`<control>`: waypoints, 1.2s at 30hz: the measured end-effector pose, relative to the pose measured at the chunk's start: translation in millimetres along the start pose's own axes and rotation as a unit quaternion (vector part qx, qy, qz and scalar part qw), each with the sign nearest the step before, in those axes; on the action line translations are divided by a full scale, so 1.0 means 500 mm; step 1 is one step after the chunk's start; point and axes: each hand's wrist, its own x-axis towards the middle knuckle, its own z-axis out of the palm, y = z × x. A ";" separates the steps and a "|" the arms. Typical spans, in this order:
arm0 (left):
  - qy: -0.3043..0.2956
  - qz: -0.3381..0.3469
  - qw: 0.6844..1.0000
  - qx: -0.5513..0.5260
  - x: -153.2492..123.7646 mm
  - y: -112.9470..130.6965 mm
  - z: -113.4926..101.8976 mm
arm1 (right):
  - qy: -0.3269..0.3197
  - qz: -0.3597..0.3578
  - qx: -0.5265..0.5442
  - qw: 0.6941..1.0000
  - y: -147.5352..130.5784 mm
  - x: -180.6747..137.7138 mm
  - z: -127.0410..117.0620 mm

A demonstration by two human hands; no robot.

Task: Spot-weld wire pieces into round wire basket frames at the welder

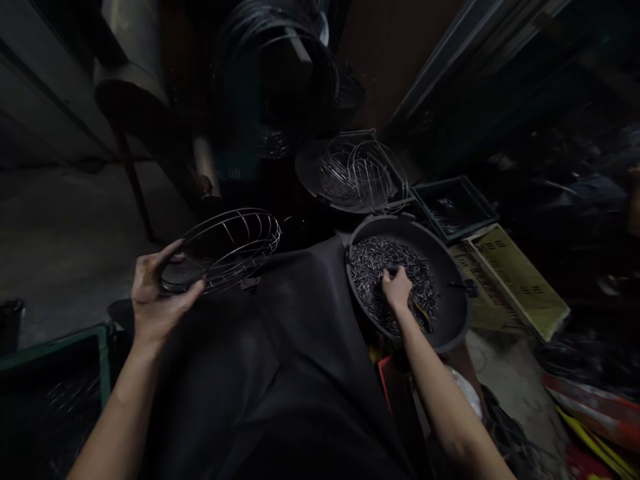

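My left hand (163, 287) grips the near side of a round wire fan guard-like frame (235, 250), thumb and fingers around its rim. The frame is tilted above my dark apron (280, 360). On the right, my right hand (399, 287) reaches into a dark round pan (450, 300) heaped with small metal pieces (370, 257), which look like short pins or clips. Its fingers are bent together among the pieces; whatever they hold is hidden. A tool with yellow-and-black handles (424, 317) lies partly in the pan beside my wrist.
Behind the pan, another round pan (310, 170) holds several bent wire frames (365, 170). A green-rimmed crate (465, 230) and a yellow crate (520, 280) stand at the right. A green crate (103, 360) is at my lower left. Coiled wire (270, 27) hangs at the back.
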 end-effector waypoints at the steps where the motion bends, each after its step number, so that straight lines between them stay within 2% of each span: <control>1: 0.003 0.013 1.000 -0.013 0.003 -0.001 0.000 | 0.006 -0.006 0.024 1.000 -0.009 -0.008 -0.014; 4: 0.002 0.030 0.999 -0.030 0.008 0.011 0.004 | -0.028 -0.035 0.106 0.993 -0.051 -0.055 -0.031; 7: -0.022 0.010 0.999 -0.023 0.007 0.039 0.007 | -0.132 -0.125 0.146 0.972 -0.085 -0.134 -0.021; 9: -0.051 -0.004 0.998 -0.025 0.008 0.053 0.009 | -0.185 -0.238 0.087 0.949 -0.086 -0.176 -0.010; 11: -0.078 -0.001 0.997 -0.025 0.012 0.056 0.011 | -0.177 -0.340 -0.017 0.923 -0.077 -0.190 0.003; 12: -0.086 0.003 0.996 -0.021 0.015 0.055 0.011 | -0.160 -0.368 -0.066 0.914 -0.075 -0.188 0.009; 14: -0.092 0.013 0.996 -0.011 0.019 0.052 0.008 | -0.141 -0.379 -0.130 0.905 -0.091 -0.174 0.015; 17: -0.104 0.025 0.994 -0.005 0.025 0.050 -0.001 | -0.175 -0.354 -0.100 0.914 -0.174 -0.169 0.001; 19: -0.121 0.028 0.992 -0.011 0.030 0.052 -0.007 | -0.252 -0.352 -0.001 0.901 -0.260 -0.193 -0.014; 21: -0.137 0.030 0.990 -0.019 0.035 0.054 -0.012 | -0.350 -0.380 0.090 0.852 -0.350 -0.233 -0.022; 23: -0.152 0.033 0.988 -0.023 0.040 0.058 -0.017 | -0.408 -0.429 0.121 0.797 -0.428 -0.270 -0.015; 25: -0.162 0.039 0.986 -0.021 0.042 0.061 -0.022 | -0.388 -0.495 0.116 0.769 -0.481 -0.294 0.006; 28: -0.163 0.044 0.986 -0.018 0.042 0.064 -0.028 | -0.276 -0.599 0.084 0.747 -0.516 -0.306 0.045; 31: -0.153 0.035 0.987 -0.022 0.040 0.063 -0.034 | -0.215 -0.674 0.031 0.706 -0.518 -0.312 0.069; 36: -0.139 0.002 0.989 -0.053 0.041 0.063 -0.049 | -0.125 -0.758 -0.066 0.637 -0.501 -0.326 0.071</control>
